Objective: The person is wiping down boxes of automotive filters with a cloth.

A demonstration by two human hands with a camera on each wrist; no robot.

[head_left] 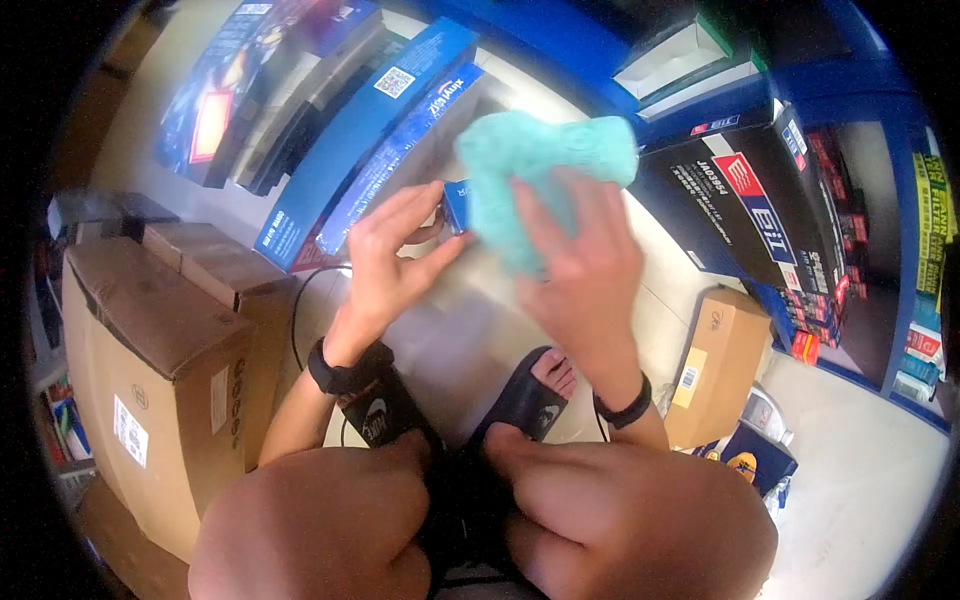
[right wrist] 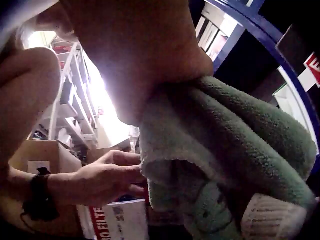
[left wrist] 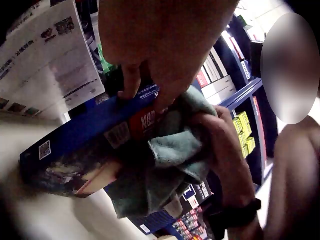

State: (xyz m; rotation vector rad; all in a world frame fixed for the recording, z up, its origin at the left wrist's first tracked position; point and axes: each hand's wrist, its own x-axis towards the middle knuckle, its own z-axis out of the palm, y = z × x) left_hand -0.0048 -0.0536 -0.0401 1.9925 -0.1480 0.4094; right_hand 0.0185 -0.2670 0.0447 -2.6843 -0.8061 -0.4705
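Note:
My left hand (head_left: 395,250) pinches the end of a blue box (head_left: 457,205) between thumb and fingers. In the left wrist view the box (left wrist: 85,130) looks long, with a QR code and a printed picture on its sides. A mint-green towel (head_left: 500,150) is bunched in my right hand (head_left: 590,250), which holds it against the box; most of the box is hidden behind the towel in the head view. The towel (right wrist: 225,145) hangs in folds in the right wrist view, with a white label on it. My left hand (right wrist: 105,175) shows to its left there.
Brown cartons (head_left: 160,370) stand at my left. Blue boxes (head_left: 370,130) lean at the far left. A black filter box (head_left: 740,200) sits by the blue shelving at right, with a small carton (head_left: 720,370) on the floor below. Sandalled feet (head_left: 540,390) rest on the tiles.

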